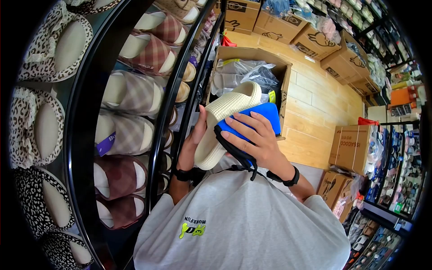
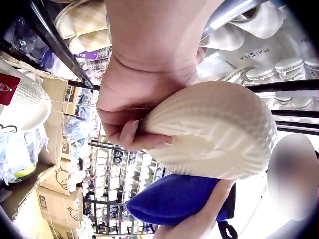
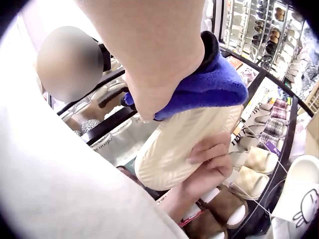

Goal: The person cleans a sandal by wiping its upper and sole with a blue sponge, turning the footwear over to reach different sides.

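Observation:
A cream textured slipper (image 1: 231, 105) is held up in front of the grey shirt, its sole (image 3: 172, 149) towards the body. My left hand (image 1: 196, 130) grips it at the side; the fingers (image 2: 144, 139) curl onto the ribbed sole. My right hand (image 1: 256, 139) holds a fuzzy blue cloth (image 1: 267, 116) with black edging and a dangling black cord against the slipper. In the left wrist view the blue cloth (image 2: 174, 199) bunches beside the sole, with right-hand fingers along it. The right wrist view shows the cloth (image 3: 209, 84) folded over one end of the slipper.
Racks of plaid and brown slippers (image 1: 130, 94) stand to the left, behind a black shelf edge (image 1: 74, 112). An open carton (image 1: 286, 85) with bagged slippers sits just beyond the hands. More cartons (image 1: 351, 144) and shoe racks line the right, around a wooden floor (image 1: 310, 99).

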Motion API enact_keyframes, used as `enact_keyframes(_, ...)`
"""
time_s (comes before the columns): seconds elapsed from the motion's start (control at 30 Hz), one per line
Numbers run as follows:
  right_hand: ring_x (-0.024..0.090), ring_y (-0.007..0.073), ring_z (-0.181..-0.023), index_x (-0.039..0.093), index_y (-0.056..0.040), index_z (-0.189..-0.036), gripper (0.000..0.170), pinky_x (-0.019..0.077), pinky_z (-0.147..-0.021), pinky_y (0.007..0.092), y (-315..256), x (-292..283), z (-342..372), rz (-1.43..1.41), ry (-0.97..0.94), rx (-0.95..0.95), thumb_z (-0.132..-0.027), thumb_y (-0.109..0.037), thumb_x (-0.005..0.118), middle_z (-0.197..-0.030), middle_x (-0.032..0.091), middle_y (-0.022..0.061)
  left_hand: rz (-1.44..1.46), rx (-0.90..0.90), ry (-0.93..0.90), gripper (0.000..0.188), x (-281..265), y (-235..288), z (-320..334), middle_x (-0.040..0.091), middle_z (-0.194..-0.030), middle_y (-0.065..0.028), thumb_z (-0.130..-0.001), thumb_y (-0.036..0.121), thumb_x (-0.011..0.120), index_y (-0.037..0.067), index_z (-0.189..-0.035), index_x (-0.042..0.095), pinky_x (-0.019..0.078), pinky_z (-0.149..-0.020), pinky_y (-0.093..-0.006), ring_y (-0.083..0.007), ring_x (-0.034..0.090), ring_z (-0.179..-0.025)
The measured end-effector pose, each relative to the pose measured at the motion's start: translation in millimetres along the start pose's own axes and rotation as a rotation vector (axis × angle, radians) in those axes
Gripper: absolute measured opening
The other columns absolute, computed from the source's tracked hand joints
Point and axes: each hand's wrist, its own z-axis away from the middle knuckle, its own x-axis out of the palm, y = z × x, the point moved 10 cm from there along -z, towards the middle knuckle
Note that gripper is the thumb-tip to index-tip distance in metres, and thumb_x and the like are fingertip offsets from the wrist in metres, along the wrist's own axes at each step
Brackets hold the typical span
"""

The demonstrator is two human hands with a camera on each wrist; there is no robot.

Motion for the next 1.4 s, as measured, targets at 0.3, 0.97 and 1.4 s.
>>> enact_keyframes(0.3,0.067,0.0284,-0.137,0.072,-0.0194,-0.145,0.051,0.0487,-0.117,0.0464,-6.4,-2.5,-4.0,0.036,0.004,-0.079,-0.097,-0.031,0.08,-0.151,0.07,0.0076,0.018,0.022,-0.005,0.114,-1.4,1.4,-0.2,0.054,-0.165,-0.0216,-0.103,0.091,0.018,0.001,-0.171,0.036,0.0495,-0.124,-0.0487,-0.0337,0.057,-0.149)
enact_keyframes(0.97,0.068,0.0331,-0.134,0.075,-0.0169,-0.143,0.056,0.0492,-0.117,0.0502,9.4,-13.9,-5.8,0.03,0.052,0.006,-0.091,-0.036,0.084,-0.149,0.071,0.0101,-0.048,0.099,0.04,0.112,5.0,12.5,1.4,0.057,-0.16,-0.0222,-0.105,0.09,0.018,0.001,-0.169,0.04,0.0548,-0.118,-0.048,-0.0334,0.064,-0.141)
enact_keyframes(1.4,0.068,0.0326,-0.134,0.074,-0.0174,-0.144,0.057,0.0498,-0.116,0.0499,7.2,-11.6,-14.7,0.052,0.068,0.029,-0.091,-0.036,0.083,-0.149,0.071,0.0106,-0.043,0.131,0.07,0.11,14.9,20.2,2.2,0.056,-0.162,-0.0223,-0.107,0.087,0.014,0.0,-0.169,0.039,0.0516,-0.122,-0.0473,-0.032,0.06,-0.146)
